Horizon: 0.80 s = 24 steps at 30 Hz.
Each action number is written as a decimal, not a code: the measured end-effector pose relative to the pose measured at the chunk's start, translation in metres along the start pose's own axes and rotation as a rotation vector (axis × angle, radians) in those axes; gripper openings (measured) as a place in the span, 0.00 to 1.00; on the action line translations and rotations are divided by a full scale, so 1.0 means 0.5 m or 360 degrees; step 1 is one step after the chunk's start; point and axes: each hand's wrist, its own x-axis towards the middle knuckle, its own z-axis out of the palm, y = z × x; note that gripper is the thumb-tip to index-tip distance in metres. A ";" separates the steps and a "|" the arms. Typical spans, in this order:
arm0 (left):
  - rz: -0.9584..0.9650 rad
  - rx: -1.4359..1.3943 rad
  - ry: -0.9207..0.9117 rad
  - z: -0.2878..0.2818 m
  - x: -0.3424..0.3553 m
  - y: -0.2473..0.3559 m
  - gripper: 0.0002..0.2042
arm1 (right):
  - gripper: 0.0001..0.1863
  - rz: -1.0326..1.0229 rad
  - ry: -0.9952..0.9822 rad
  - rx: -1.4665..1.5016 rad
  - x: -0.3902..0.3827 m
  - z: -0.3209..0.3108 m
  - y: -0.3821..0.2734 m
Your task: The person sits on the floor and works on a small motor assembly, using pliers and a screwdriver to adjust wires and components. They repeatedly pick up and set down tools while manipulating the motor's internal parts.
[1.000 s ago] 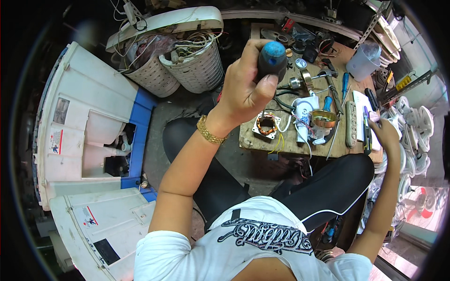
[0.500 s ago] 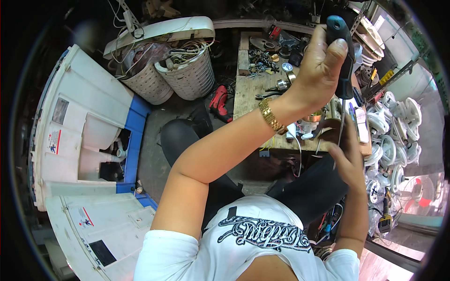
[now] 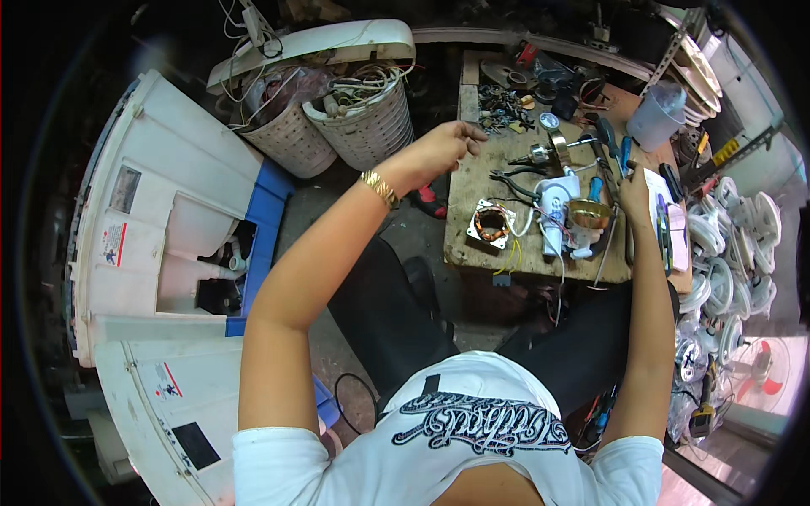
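Near the left edge of the wooden workbench [image 3: 472, 190], my left hand [image 3: 440, 154] hangs in the air, fingers loosely bent and apart with nothing in them. My right hand [image 3: 633, 196] is low over the bench's right side, its fingers curled; what they hold is hidden. Just beyond them lie a blue-handled tool [image 3: 625, 153] and a black-handled screwdriver [image 3: 605, 132]. Between the hands are a square motor stator with copper windings [image 3: 491, 225], a white plastic housing [image 3: 553, 216], a brass-coloured cup [image 3: 591, 214] and black-handled pliers [image 3: 516, 182].
Loose small parts [image 3: 504, 108] lie at the bench's back, with a translucent bucket [image 3: 655, 121] at its right. Several white plastic fan parts [image 3: 724, 232] are piled beyond the right side. Perforated baskets [image 3: 367, 126] of wires and large white-and-blue casings [image 3: 160, 211] stand left.
My left hand has let go of the black-handled screwdriver and swung left and down. My right hand has moved up beside the tools. The view has shifted, showing more of the bench.
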 end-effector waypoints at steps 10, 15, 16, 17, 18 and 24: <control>0.0102 -0.0366 0.0063 -0.002 0.017 -0.074 0.12 | 0.26 -0.0242 -0.0219 -0.0040 0.018 0.019 0.012; 0.0312 0.0046 0.0140 0.002 0.017 -0.108 0.11 | 0.17 -0.0566 0.0043 -0.0170 -0.081 -0.025 -0.180; 0.0322 0.0209 0.0126 0.004 0.020 -0.120 0.12 | 0.14 -0.0738 0.0153 -0.0244 -0.117 -0.030 -0.229; 0.0439 0.0096 0.0175 0.016 0.023 -0.135 0.12 | 0.13 -0.0850 0.0077 -0.0132 -0.156 -0.022 -0.271; 0.0267 0.0161 0.0120 0.016 0.022 -0.144 0.11 | 0.11 -0.0950 0.0004 -0.0023 -0.195 -0.009 -0.307; -0.0109 -0.0426 -0.0004 0.047 0.016 -0.164 0.10 | 0.10 -0.0730 -0.0547 0.0087 -0.272 0.101 -0.351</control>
